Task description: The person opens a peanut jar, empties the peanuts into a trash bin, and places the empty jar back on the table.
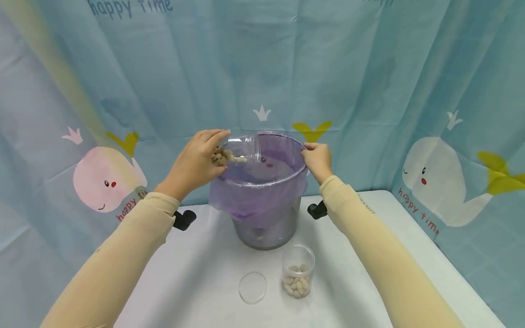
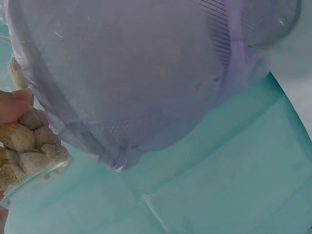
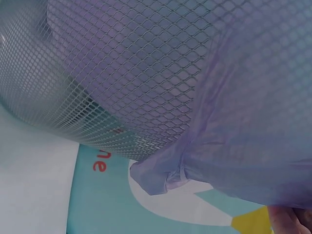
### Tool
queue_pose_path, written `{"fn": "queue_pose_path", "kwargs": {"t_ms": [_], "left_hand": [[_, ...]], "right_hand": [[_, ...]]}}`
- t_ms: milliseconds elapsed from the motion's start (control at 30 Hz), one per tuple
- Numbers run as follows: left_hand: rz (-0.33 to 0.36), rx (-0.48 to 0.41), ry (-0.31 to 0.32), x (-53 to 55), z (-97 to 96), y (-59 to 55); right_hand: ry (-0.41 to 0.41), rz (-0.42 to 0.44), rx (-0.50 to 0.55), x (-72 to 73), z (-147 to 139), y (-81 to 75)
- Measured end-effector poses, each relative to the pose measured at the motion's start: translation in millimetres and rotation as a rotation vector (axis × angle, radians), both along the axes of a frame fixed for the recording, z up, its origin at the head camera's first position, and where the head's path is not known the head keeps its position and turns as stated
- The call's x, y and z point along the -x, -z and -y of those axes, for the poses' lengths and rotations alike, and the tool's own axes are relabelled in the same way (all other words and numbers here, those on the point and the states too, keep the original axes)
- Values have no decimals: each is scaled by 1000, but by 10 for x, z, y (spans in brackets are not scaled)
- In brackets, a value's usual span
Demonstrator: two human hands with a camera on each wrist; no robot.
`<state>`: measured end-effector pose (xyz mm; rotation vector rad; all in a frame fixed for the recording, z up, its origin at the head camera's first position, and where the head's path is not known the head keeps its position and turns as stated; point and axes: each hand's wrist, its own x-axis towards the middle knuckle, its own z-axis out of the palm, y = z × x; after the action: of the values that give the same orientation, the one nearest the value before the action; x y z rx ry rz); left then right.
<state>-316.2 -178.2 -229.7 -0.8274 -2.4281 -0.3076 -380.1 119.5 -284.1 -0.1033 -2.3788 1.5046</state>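
My left hand point(image 1: 199, 157) grips a clear plastic jar point(image 1: 245, 148), tipped sideways with its mouth over the left part of the bin's opening. Peanuts in their shells point(image 2: 34, 141) lie inside it, mostly toward its base. The wire mesh bin point(image 1: 266, 234) stands upright, lined with a purple plastic bag point(image 1: 262, 200) folded down over its rim. At the right side of that rim, my right hand point(image 1: 318, 160) pinches the bag's edge; only a bit of its fingers point(image 3: 285, 220) shows in the right wrist view.
A second clear jar point(image 1: 298, 273), uncovered and partly filled with peanuts, stands on the white table point(image 1: 197, 273) in front of the bin. Beside it lies a round clear lid point(image 1: 253, 288). A blue curtain printed with whales point(image 1: 110, 180) hangs behind and at both sides.
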Motion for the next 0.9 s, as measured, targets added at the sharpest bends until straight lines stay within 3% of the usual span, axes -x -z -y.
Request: {"fn": "queue_pose_path", "kwargs": {"t_ms": [233, 400, 500, 733, 900], "left_hand": [[-42, -66, -3, 1, -29, -61], [20, 29, -13, 12, -68, -37], [29, 39, -12, 19, -78, -19], [-13, -83, -13, -13, -56, -62], [18, 3, 0, -19, -53, 21]], "right_hand": [[-5, 3, -7, -6, 10, -10], [-10, -2, -15, -8, 28, -26], [-8, -6, -24, -4, 31, -31], [-11, -8, -9, 9, 3, 0], [-9, -12, -12, 18, -12, 10]]}}
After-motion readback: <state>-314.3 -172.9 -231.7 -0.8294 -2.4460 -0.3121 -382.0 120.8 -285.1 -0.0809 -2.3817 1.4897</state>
